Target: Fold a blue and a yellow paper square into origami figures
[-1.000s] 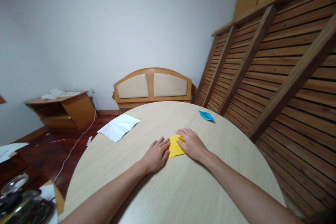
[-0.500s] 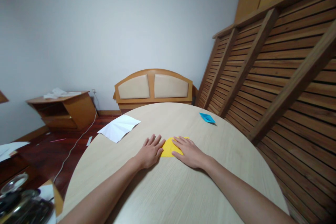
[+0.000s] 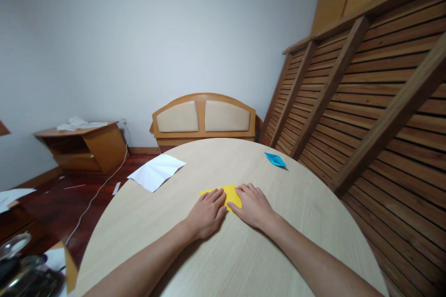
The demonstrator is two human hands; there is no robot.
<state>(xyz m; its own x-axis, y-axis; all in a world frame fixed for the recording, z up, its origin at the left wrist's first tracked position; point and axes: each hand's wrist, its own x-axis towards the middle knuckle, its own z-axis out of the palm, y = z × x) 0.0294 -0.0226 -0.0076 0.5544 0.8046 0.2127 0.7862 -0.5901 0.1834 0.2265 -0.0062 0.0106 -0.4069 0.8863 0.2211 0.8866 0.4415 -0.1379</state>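
A piece of yellow paper (image 3: 232, 193) lies on the round pale wooden table (image 3: 223, 260), partly covered by both hands. Flat across its left part rests my left hand (image 3: 209, 213), open, fingers stretched out and close together. My right hand (image 3: 253, 204) is open too, with its fingertips on the paper's right side and its thumb spread apart, touching the paper nearer to me. One pointed yellow corner shows beyond my left fingers; the paper's full outline is hidden.
A creased white sheet (image 3: 156, 172) lies at the table's left edge, and a small folded blue paper (image 3: 275, 159) at the far right. Slatted wooden panels (image 3: 379, 134) lean along the right. Beyond the table stands a padded headboard (image 3: 204, 116); a low cabinet (image 3: 80, 146) is at left.
My left hand has slid right and towards me over the yellow paper, closer to my right hand. The paper has turned, so a corner now points out at left. My right hand has shifted slightly right.
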